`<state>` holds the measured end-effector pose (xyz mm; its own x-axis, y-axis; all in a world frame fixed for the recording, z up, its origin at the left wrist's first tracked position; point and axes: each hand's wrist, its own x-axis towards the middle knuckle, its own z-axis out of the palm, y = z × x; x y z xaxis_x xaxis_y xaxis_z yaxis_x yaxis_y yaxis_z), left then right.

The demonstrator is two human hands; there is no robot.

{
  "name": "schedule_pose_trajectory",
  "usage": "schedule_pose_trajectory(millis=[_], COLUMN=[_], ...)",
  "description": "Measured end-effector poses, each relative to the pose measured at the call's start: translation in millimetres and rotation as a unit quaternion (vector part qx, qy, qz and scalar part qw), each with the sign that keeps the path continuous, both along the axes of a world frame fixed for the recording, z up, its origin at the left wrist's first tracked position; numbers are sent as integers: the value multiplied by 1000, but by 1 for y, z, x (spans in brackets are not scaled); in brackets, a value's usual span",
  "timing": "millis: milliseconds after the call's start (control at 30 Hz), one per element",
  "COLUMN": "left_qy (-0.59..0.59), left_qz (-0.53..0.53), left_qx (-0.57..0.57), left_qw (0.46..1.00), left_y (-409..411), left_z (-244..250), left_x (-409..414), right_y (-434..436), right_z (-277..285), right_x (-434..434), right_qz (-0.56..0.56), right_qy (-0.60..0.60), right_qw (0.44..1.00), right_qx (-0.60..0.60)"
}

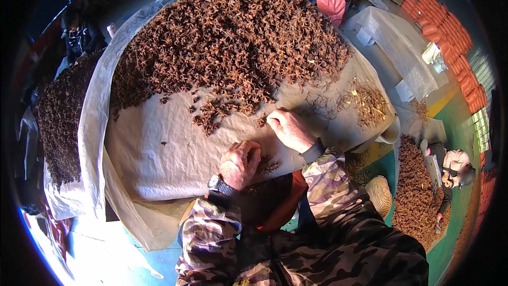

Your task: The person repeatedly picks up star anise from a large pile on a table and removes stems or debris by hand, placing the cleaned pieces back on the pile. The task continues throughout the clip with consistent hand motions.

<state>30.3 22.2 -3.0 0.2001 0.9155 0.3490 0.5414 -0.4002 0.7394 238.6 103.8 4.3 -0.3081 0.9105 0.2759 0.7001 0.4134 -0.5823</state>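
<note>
A large heap of dried star anise (238, 35) covers the far part of a table spread with pale woven sheeting (166, 155). My right hand (286, 124), fingers curled, is beside a star anise pod (260, 121) at the near edge of the heap; whether its fingertips grip anything cannot be told. Nearer the table's front edge, my left hand (240, 162) is curled with its thumb side to the right, a wristwatch (214, 182) on its wrist. Several pods (269, 165) lie just right of it. What its fingers hold is hidden.
Thin stems and yellowish debris (367, 103) lie at the table's right, above a white bucket (391, 131). A woven basket (378, 196) stands lower right. People (456, 167) (79, 35) are by other anise heaps at right and left. Stacked orange sacks (448, 39) line the far right.
</note>
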Motion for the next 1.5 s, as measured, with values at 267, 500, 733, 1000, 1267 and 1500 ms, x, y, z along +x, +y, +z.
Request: schedule_pose_trajectory(millis=[267,500,733,1000,1267,1500], left_qy=[25,-3,-155,-191,-437,-96], left_qz=[15,13,77,79,16,81], left_qx=[4,-5,-84,-65,-124,-51], left_qw=[1000,1000,981,976,890,991], left_y=[4,5,3,1,7,7], left_z=[-7,-12,-2,-4,-17,-6], left_x=[2,-1,8,14,8,-4], right_y=[-3,8,-28,-37,-24,16], right_z=[17,3,5,5,5,11], right_x=[-9,-26,-36,-35,-26,-4], right_qz=[8,57,77,65,44,50], right_qy=[-4,53,224,261,335,45], right_qw=[996,993,971,956,925,990], right_qx=[88,86,-19,-114,-175,123])
